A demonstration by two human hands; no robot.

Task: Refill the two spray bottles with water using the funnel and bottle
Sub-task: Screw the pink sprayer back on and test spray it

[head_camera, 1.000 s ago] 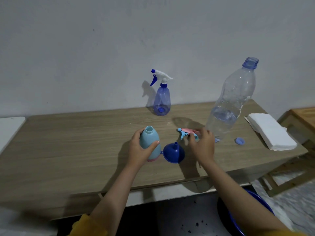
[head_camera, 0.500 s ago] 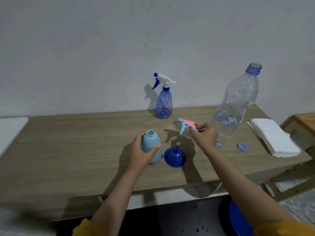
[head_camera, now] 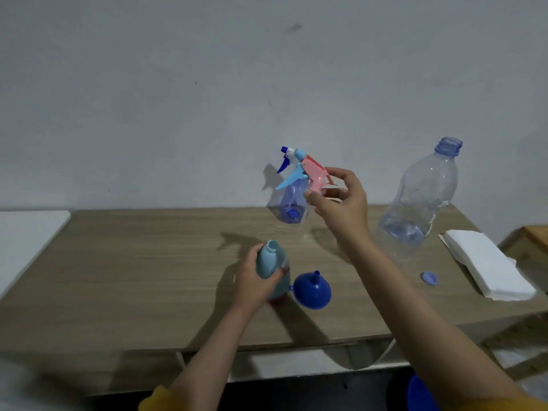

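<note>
Head camera shows the light blue spray bottle point(head_camera: 271, 272) standing uncapped on the worktop point(head_camera: 148, 277). It looks light and smooth, best held around its body, as the left hand point(head_camera: 255, 281) does. The right hand point(head_camera: 341, 203), raised, pinches the pink trigger head point(head_camera: 311, 173). The funnel point(head_camera: 312, 290) lies just beside the bottle.

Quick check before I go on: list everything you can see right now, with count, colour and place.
table: 1, light wood, across the middle.
light blue spray bottle: 1, top off, front centre, held.
spray head: 1, pink and light blue, in the air, held.
clear blue spray bottle: 1, head on, at the back.
funnel: 1, dark blue, upside down beside the light blue bottle.
water bottle: 1, clear, uncapped, right, little water.
cap: 1, pale blue, right front.
napkins: 1 stack, white, right edge.
basin: 1, blue, below, bottom right.
left hand: grips the light blue bottle.
right hand: holds the spray head.
</note>
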